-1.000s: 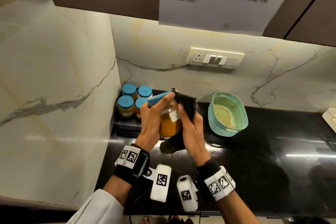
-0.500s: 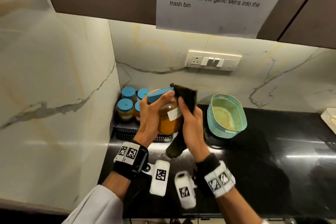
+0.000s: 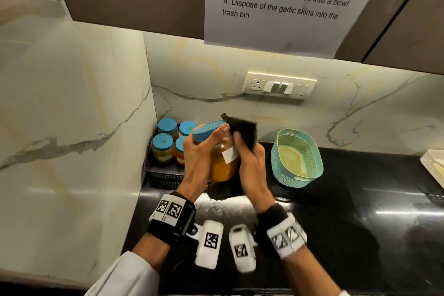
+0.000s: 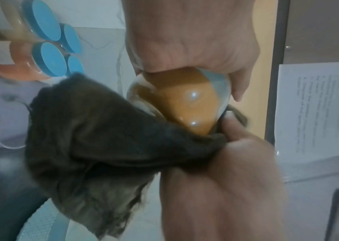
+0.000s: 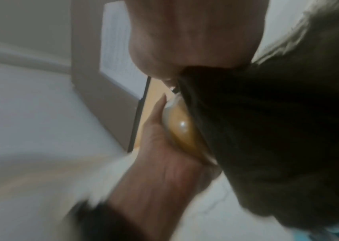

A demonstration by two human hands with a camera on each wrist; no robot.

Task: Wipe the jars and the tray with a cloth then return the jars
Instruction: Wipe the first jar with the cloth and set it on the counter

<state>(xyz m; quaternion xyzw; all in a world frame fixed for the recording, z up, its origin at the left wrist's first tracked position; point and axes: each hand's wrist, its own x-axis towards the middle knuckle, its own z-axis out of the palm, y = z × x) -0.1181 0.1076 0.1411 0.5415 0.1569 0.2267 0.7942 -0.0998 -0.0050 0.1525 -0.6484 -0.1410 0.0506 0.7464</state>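
Observation:
A glass jar (image 3: 222, 163) of orange paste with a blue lid (image 3: 207, 130) is held tilted in the air above the counter. My left hand (image 3: 204, 151) grips it round the lid and neck. My right hand (image 3: 249, 163) holds a dark cloth (image 3: 242, 131) pressed against the jar's right side. The left wrist view shows the jar's base (image 4: 187, 104) with the cloth (image 4: 94, 146) hanging beneath it. The right wrist view is blurred, with the cloth (image 5: 278, 138) covering most of the jar (image 5: 182, 128). Several more blue-lidded jars (image 3: 165, 144) stand in a dark tray (image 3: 165, 176) in the corner.
A teal plastic basket (image 3: 298, 154) stands on the black counter (image 3: 336, 211) right of my hands. A white tray edge (image 3: 434, 168) shows at the far right. Marble walls close the corner at left and behind, and cabinets hang overhead.
The jar and both hands have stayed in about the same place. The cloth in my right hand has shifted a little over the jar's upper side.

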